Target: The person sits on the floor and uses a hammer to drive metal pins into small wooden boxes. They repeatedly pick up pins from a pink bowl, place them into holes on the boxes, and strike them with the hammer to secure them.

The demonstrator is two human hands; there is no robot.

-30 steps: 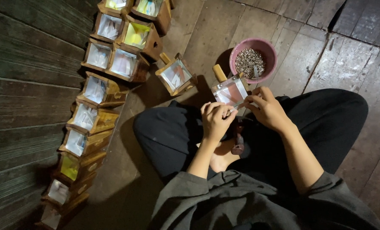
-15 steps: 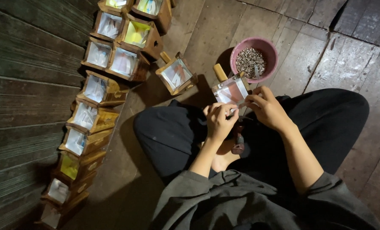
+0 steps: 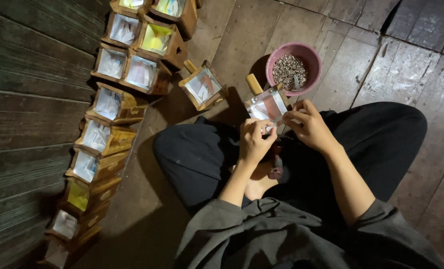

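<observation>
Wooden box frame (image 3: 267, 105) with a pale paper panel sits over the lap, pinched by both hands: left hand (image 3: 254, 141) at its near edge, right hand (image 3: 310, 126) at its right side. A pink bowl (image 3: 311, 56) of small metal pieces stands just beyond, with finished boxes (image 3: 107, 107) lined up far left.

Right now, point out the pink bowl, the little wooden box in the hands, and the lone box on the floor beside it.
pink bowl (image 3: 275, 56), head view, on its left rim.
held wooden box (image 3: 267, 105), head view, on its pale top panel.
lone wooden box (image 3: 203, 86), head view, on its pale top panel.
</observation>
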